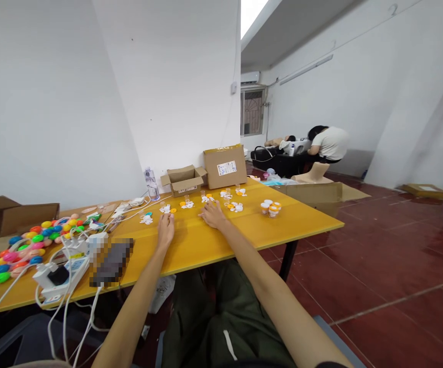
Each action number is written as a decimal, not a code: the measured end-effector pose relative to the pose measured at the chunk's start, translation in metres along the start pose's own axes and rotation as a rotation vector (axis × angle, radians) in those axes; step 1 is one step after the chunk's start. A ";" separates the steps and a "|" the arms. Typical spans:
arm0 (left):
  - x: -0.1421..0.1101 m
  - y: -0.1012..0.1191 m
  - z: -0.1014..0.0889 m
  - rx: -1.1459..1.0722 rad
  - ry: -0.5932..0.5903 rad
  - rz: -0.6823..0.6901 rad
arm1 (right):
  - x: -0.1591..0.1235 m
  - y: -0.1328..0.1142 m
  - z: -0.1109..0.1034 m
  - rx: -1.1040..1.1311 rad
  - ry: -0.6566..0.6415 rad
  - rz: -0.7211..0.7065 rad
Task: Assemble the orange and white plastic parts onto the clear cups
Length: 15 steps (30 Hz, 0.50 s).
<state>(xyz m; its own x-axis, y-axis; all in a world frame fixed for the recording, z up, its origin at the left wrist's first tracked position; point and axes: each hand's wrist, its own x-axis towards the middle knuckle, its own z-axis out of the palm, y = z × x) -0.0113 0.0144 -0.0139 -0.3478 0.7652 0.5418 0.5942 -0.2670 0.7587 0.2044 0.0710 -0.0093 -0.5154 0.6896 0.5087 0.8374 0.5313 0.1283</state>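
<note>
My left hand (165,228) lies flat on the yellow table (244,230), fingers stretched toward small white and orange toy pieces (166,208). My right hand (212,213) also rests palm down with fingers spread, its tips close to more small white and orange pieces (207,198). Neither hand holds anything. Further groups of the same pieces (233,206) lie in a row across the table. Several small orange-lidded cups (270,207) stand to the right of my right hand.
Two open cardboard boxes (185,179) (225,166) stand at the table's far edge beside a clear bottle (151,183). Coloured plastic eggs (33,240), a power strip with chargers and cables (66,266) lie at left. A person (328,144) sits far back right.
</note>
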 end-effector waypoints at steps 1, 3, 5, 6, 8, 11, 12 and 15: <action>0.000 -0.001 0.000 -0.011 0.006 0.006 | 0.000 0.000 -0.001 -0.001 -0.009 0.008; 0.001 -0.002 0.000 -0.031 0.017 0.013 | 0.001 0.000 -0.002 0.003 -0.021 0.025; 0.001 -0.003 0.000 -0.040 0.019 0.009 | 0.001 0.001 -0.003 0.009 -0.021 0.028; 0.001 -0.003 0.000 -0.038 0.018 0.004 | 0.001 0.002 -0.003 0.011 -0.017 0.024; 0.001 -0.003 -0.001 -0.030 0.014 0.001 | 0.000 0.004 -0.003 0.010 -0.005 0.010; 0.001 -0.002 -0.001 -0.029 0.017 0.018 | -0.003 0.006 -0.004 0.007 0.020 -0.006; 0.001 -0.001 -0.001 -0.030 0.019 0.024 | -0.003 0.006 -0.005 0.008 0.024 -0.013; 0.001 0.001 -0.001 -0.012 0.022 0.016 | -0.005 0.004 -0.008 0.009 0.008 -0.054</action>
<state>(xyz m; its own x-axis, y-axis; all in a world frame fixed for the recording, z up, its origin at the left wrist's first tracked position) -0.0117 0.0146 -0.0125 -0.3543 0.7476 0.5618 0.5911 -0.2865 0.7540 0.2116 0.0660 -0.0044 -0.5583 0.6561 0.5077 0.8068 0.5719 0.1482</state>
